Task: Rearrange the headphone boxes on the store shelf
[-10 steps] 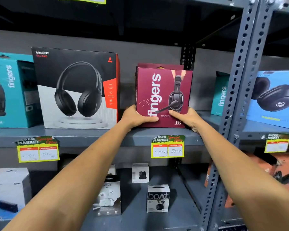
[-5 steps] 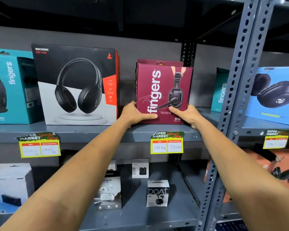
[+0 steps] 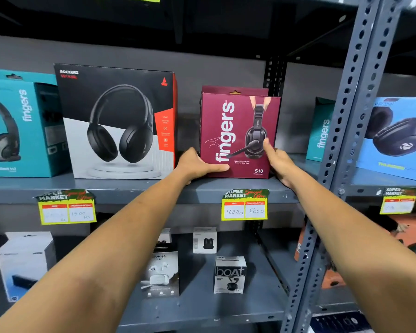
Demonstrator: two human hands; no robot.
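A maroon "fingers" S10 headset box [image 3: 235,131] stands upright on the grey middle shelf [image 3: 135,188]. A second maroon box [image 3: 226,88] stands right behind it, mostly hidden. My left hand [image 3: 197,164] grips the front box's lower left corner, thumb across its face. My right hand [image 3: 277,162] holds the lower right edge, thumb raised against the front. To the left stand a black-and-white Rockerz headphone box [image 3: 115,121] and a teal fingers box [image 3: 17,126].
A perforated grey upright [image 3: 346,131] rises just right of my right arm. Beyond it stand a teal box [image 3: 322,131] and a blue headphone box [image 3: 399,138]. Yellow price tags [image 3: 245,207] hang on the shelf edge. Small earbud boxes [image 3: 229,275] sit on the shelf below.
My right thumb has slid up the front of the maroon box. The box stands slightly straighter on the shelf. My left hand keeps its hold.
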